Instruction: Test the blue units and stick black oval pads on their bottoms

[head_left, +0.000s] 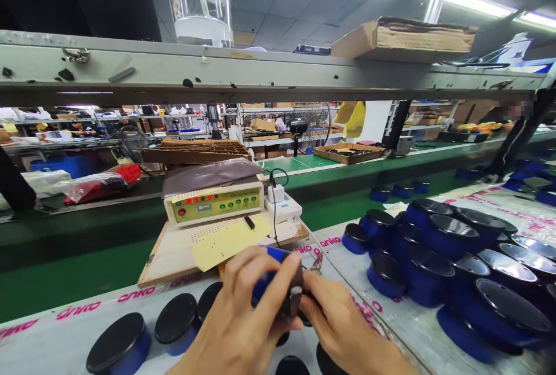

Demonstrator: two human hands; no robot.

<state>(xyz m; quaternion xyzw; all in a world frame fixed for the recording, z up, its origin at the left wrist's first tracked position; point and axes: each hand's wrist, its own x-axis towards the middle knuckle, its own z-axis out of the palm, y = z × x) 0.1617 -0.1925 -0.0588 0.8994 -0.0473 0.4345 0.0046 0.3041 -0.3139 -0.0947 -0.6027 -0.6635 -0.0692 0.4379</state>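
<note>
**Held Up Close, Everything Else in Arm's Reach**

From where I'm standing, the person has a blue round unit [271, 285] raised just above the bench, likely so both sides can be worked w/o setting it down. The left hand [234, 317] is clenched around the blue body, fingers wrapped over it to steady it. The right hand [343, 328] grips the far side, fingers pressed on a dark part w/ a small silver bit showing. Neither hand looks released, tho the exact finger contact is partly hidden.

The unit sits btwn 2 groups of similar black-topped pieces: a short row on the left [176, 323] & a big crowd on the right [434, 253]. That split seems deliberate, w/ each group only a short reach away. Straight ahead, a wooden board [152, 268] carries a control box [212, 204] w/ red lights & round buttons, placed facing the person, prob so its lights can be read w/o turning. A yellow sheet [230, 242] lies on the board in front of it, & a small white box [282, 207] sits just beside it, w/ a black cable looping up.
</note>
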